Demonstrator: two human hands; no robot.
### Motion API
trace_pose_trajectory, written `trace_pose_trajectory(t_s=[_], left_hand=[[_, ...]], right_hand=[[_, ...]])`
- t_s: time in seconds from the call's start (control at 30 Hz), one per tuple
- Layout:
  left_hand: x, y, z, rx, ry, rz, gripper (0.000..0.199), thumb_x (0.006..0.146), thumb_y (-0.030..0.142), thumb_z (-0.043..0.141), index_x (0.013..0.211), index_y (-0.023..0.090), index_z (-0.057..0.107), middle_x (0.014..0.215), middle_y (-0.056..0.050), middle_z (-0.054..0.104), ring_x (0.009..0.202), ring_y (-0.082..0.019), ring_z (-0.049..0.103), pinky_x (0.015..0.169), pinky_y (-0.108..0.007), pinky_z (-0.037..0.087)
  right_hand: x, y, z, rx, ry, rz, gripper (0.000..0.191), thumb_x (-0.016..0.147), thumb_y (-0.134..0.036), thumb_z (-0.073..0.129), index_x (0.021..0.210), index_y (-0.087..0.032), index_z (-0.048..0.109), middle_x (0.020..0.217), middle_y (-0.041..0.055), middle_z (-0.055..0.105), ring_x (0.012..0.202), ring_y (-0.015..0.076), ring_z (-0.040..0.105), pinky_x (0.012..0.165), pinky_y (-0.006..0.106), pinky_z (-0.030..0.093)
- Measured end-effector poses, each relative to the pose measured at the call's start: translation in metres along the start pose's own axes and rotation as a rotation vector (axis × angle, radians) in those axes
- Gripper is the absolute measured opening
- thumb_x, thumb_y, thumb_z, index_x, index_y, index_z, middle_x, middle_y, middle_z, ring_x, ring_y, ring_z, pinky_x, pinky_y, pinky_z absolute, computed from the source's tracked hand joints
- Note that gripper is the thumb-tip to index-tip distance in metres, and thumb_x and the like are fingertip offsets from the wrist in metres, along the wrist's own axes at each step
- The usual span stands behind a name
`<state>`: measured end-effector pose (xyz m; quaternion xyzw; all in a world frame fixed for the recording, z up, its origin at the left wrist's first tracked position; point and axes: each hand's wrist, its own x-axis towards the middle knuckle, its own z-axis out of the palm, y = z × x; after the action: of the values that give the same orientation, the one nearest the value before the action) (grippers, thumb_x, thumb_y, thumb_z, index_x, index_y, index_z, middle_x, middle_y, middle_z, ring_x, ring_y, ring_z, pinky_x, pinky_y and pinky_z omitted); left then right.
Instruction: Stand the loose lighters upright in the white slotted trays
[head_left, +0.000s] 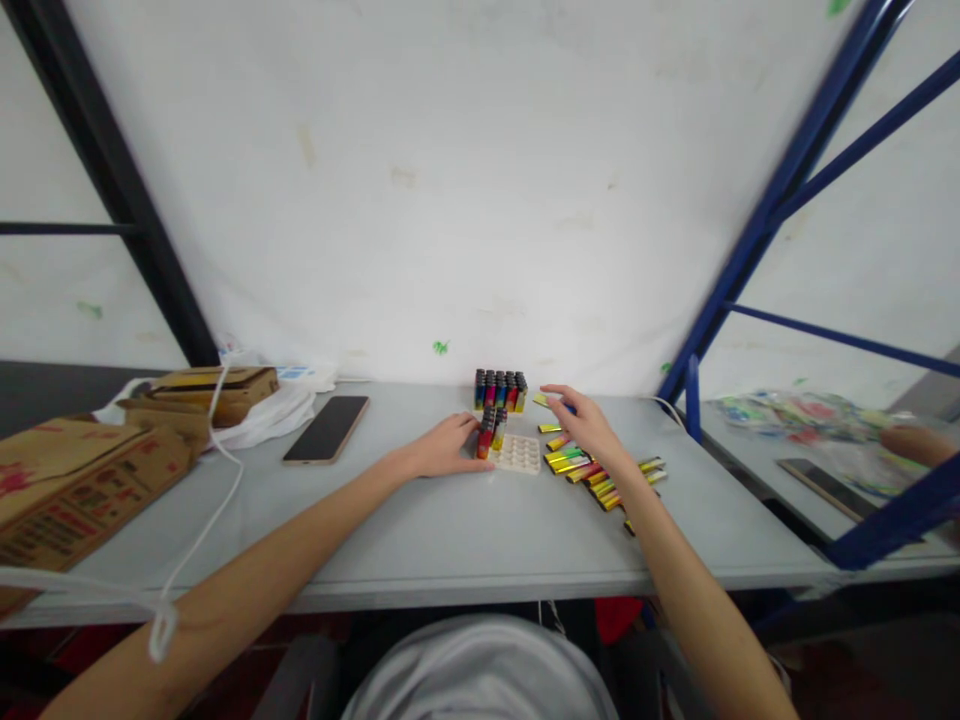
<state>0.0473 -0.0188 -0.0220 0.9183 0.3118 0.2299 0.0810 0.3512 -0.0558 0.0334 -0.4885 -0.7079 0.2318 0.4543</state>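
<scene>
My left hand (448, 447) curls around the left end of a small white tray (525, 455) with rows of round-cornered slots. A few lighters (486, 437) with black tops stand upright in the tray beside my fingers. In my right hand (583, 420), raised above the table to the right of the tray, a lighter (540, 400) with a yellow end is pinched between thumb and fingers. Loose lighters (592, 475), mostly yellow with red and green ones, lie in a heap below that hand. Behind the tray stands a block of upright lighters (501, 388) in several colours.
A phone (326, 430) lies on the grey table (450, 540) to the left. Cardboard boxes (97, 480), a white plastic bag (270, 420) and a white cable (217, 440) occupy the left end. A blue metal frame (757, 230) rises at the right, against the white wall.
</scene>
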Motion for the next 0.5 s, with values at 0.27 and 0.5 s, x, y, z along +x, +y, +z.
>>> trace_pose_trajectory(t_s=[0.27,0.5], left_hand=[[0.000,0.002,-0.001,-0.003,-0.002,-0.006,0.066,0.089,0.068,0.077,0.131,0.019,0.066,0.132,-0.016,0.072,0.123,-0.037,0.067,0.112,-0.047,0.052],[0.001,0.002,-0.002,-0.003,-0.007,-0.002,0.067,0.089,0.068,0.077,0.132,0.017,0.066,0.132,-0.017,0.072,0.121,-0.038,0.068,0.111,-0.049,0.053]], right_hand=[[-0.009,-0.004,0.010,0.002,-0.016,-0.004,0.060,0.088,-0.080,0.064,0.075,-0.021,0.064,0.067,0.0028,0.063,0.065,0.0189,0.055,0.059,0.029,0.047],[-0.013,-0.004,0.025,0.043,-0.242,-0.043,0.066,0.104,-0.077,0.037,0.072,-0.024,0.057,0.066,0.0012,0.062,0.073,0.0194,0.062,0.073,0.029,0.051]])
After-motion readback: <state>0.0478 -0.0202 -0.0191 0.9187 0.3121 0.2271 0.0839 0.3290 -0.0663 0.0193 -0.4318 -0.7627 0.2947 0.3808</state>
